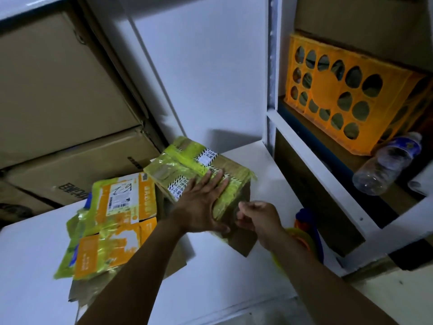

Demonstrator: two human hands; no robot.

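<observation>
To your left, on the white counter [28, 266], lies an orange-and-yellow parcel [117, 219] with a printed label facing up. Behind it, big brown cartons [58, 85] are stacked against the wall. On your right stands a white shelf rack [311, 160]. It holds an orange crate [346, 90] with round holes and, just beside the crate, a clear plastic bottle [386, 165] lying tilted. Below, a blurred blue, orange and yellow item [309, 231] sits by the rack.
</observation>
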